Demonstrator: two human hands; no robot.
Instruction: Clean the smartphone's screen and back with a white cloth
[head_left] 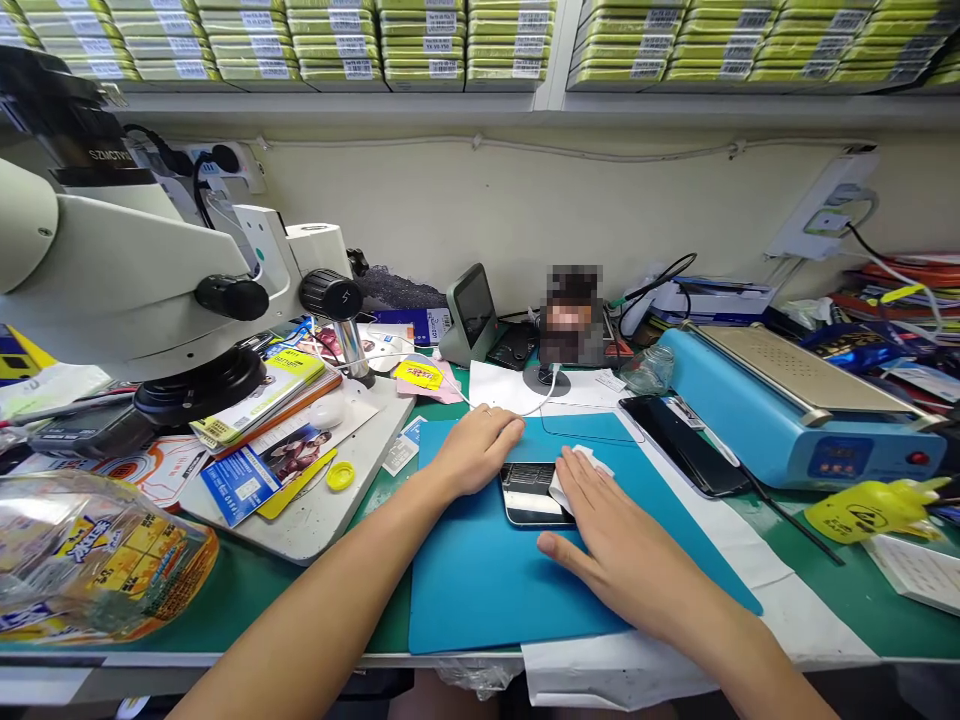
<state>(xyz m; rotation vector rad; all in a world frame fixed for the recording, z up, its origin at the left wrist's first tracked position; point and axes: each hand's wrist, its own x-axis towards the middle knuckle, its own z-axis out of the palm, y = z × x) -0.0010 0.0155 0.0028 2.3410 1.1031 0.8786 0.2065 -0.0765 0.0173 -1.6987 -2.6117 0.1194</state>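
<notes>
A phone (528, 495) lies face up on a blue work mat (480, 580) in the middle of the green bench. My left hand (480, 445) rests curled on the phone's far left corner and holds it down. My right hand (611, 530) lies flat over the phone's right side, its fingers pressing a small white wipe (581, 462) against the screen. Most of the screen's right part is hidden under the wipe and fingers.
A stereo microscope (127, 270) on a white base plate (315, 520) stands at left, with booklets and a yellow cap (341, 476). A blue heating plate machine (795, 410) sits at right, a dark phone (686, 445) beside it. A yellow bottle (870, 510) lies near the right edge.
</notes>
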